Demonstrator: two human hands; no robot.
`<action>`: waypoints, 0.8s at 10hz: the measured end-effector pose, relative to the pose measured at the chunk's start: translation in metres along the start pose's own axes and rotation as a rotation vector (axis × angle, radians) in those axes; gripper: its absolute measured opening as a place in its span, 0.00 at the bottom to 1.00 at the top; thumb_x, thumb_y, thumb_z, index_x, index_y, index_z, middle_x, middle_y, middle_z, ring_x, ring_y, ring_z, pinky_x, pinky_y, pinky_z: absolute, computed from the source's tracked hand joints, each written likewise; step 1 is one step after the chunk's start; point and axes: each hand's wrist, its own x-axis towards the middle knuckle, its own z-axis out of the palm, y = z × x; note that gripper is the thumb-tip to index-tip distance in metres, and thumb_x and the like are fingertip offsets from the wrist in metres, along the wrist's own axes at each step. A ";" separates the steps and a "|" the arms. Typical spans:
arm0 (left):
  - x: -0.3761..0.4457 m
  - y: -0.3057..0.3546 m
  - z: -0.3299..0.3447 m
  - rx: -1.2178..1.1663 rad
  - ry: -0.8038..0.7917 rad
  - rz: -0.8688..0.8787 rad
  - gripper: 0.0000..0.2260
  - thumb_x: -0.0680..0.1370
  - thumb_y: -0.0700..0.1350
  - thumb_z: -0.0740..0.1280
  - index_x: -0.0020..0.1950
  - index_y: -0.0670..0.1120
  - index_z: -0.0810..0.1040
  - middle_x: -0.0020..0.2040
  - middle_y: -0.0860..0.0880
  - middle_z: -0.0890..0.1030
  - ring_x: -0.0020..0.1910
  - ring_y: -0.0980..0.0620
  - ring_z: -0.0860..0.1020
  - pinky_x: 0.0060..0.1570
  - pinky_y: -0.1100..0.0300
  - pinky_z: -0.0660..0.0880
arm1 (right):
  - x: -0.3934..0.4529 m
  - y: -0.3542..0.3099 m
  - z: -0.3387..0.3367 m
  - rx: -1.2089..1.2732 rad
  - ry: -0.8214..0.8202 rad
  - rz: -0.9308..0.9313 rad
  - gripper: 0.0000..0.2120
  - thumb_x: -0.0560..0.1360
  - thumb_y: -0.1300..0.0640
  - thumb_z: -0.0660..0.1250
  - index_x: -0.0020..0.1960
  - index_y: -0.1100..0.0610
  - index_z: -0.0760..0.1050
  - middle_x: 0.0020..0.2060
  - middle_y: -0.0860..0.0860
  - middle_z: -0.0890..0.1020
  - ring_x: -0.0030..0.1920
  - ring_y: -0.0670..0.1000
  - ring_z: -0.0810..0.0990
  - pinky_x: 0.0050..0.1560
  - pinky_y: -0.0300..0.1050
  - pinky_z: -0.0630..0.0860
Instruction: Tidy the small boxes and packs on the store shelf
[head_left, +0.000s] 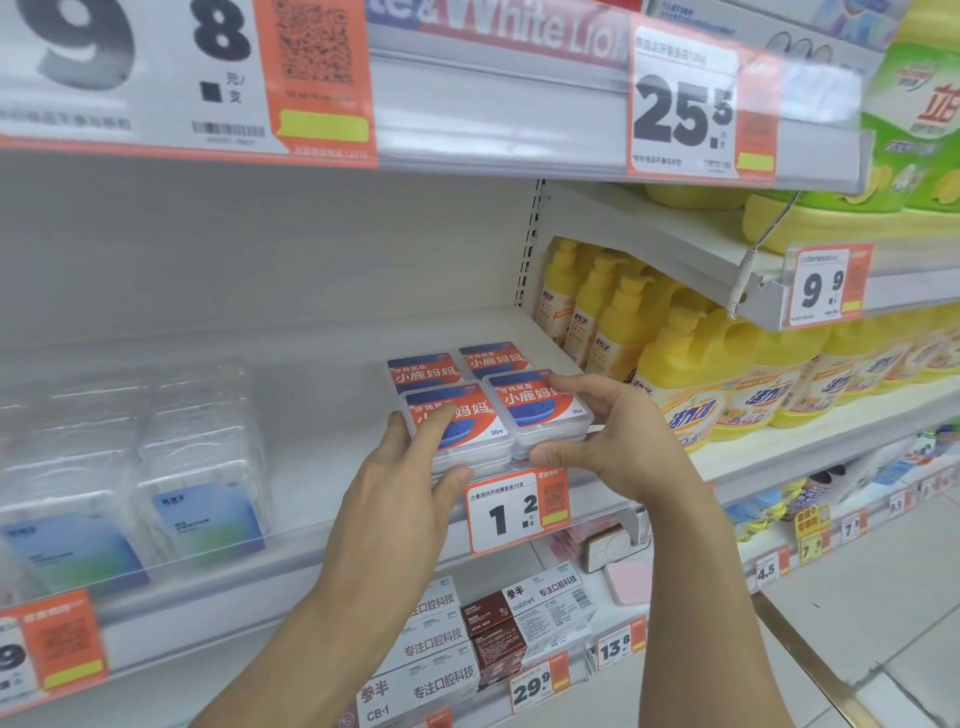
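Small clear floss boxes with red and blue labels stand in short stacks at the front of the white shelf (322, 374). My left hand (410, 467) grips the front left stack (470, 421), fingers on its top label and thumb at its front. My right hand (608, 436) grips the front right stack (545, 405), fingers over its far edge and thumb at the near corner. Two more of the same boxes (457, 366) sit right behind. The lower boxes in the front stacks are partly hidden by my hands.
Clear plastic packs with blue labels (171, 467) fill the shelf's left. Yellow detergent bottles (670, 369) stand in the bay to the right. A 1.2 price tag (517, 512) hangs on the shelf rail. White and brown boxes (488, 639) lie on the lower shelf.
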 end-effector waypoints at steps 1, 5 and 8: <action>0.000 -0.004 0.001 -0.016 0.007 0.015 0.24 0.79 0.55 0.62 0.74 0.58 0.61 0.71 0.53 0.68 0.63 0.52 0.72 0.58 0.56 0.73 | -0.001 0.001 -0.001 -0.003 -0.008 0.003 0.40 0.57 0.53 0.84 0.67 0.48 0.75 0.51 0.42 0.85 0.50 0.43 0.84 0.51 0.53 0.83; -0.001 -0.007 0.002 -0.039 0.023 0.053 0.25 0.79 0.56 0.61 0.74 0.59 0.58 0.68 0.52 0.70 0.61 0.53 0.74 0.55 0.57 0.75 | -0.009 -0.003 0.000 -0.082 0.007 -0.019 0.52 0.51 0.35 0.81 0.72 0.42 0.68 0.57 0.38 0.83 0.56 0.42 0.82 0.55 0.54 0.81; -0.016 -0.005 -0.015 -0.088 0.117 0.078 0.23 0.78 0.54 0.64 0.71 0.53 0.64 0.65 0.55 0.68 0.60 0.57 0.71 0.51 0.67 0.65 | -0.022 -0.035 0.000 0.021 0.415 -0.138 0.18 0.73 0.48 0.74 0.59 0.55 0.80 0.51 0.46 0.84 0.50 0.43 0.83 0.51 0.44 0.81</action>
